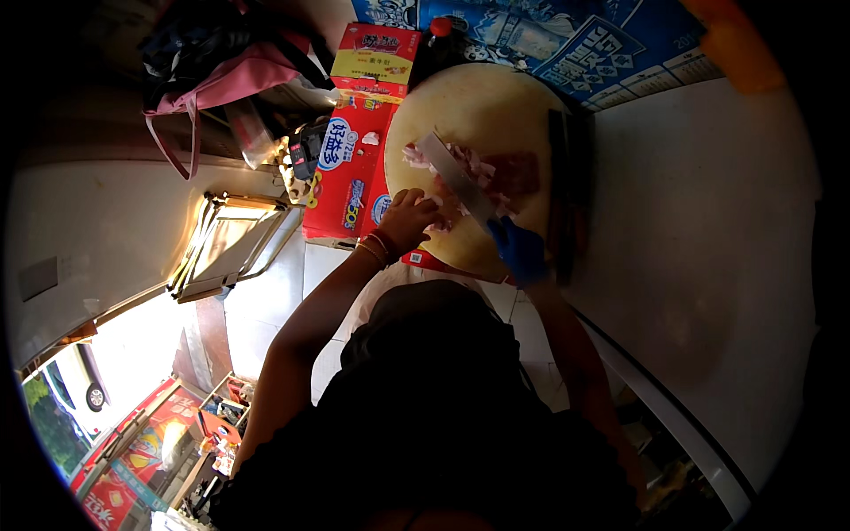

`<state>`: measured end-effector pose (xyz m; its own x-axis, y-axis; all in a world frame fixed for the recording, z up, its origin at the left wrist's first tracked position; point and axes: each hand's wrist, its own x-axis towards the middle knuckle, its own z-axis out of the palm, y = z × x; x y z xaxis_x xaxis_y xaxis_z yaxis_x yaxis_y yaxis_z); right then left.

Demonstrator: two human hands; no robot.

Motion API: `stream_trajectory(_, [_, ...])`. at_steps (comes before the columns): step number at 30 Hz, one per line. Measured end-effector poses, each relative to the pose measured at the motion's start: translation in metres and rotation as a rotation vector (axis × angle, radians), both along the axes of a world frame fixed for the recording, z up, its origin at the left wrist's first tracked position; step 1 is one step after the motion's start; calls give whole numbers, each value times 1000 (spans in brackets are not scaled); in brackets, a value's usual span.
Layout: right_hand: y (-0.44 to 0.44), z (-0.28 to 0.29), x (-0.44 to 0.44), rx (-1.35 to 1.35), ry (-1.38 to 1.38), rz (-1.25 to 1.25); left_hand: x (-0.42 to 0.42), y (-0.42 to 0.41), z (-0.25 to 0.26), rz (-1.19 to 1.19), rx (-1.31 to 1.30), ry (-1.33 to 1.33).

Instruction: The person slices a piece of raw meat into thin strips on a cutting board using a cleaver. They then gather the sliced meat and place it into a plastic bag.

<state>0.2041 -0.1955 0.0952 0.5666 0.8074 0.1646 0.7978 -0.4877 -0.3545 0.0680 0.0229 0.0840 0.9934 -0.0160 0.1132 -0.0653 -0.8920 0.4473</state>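
Observation:
My right hand [521, 251], in a blue glove, grips the handle of a broad-bladed kitchen knife [457, 174]. The blade slants up and left across pale pink sliced meat [479, 166] on a thick round chopping board [475, 93]. My left hand [410, 218] is bare, with bands at the wrist. Its bent fingers are at the board's left edge, close beside small meat pieces [439, 224]; whether they pinch any is unclear. A darker red patch [518, 172], meat or a wet stain, shows right of the blade.
Red printed cartons [345, 199] adjoin the board's left side. A smaller red-and-yellow box [375, 56] and a red-capped bottle [439, 28] stand behind. Right of the board are a dark upright object [563, 199] and a white surface [690, 219]. A folded frame [229, 245] leans at left.

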Motion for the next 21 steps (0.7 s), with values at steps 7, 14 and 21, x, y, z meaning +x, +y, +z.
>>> stream_trajectory(7, [-10,21,-16,65,49,-178,50,24,-27,243,-861,358])
stream_trajectory(14, [-14,30,-22,30,103,-256,61,30,0,448,-1637,462])
stream_trajectory(21, [-13,44,-29,-44,127,-9,-8,2,-8,220,-322,-207])
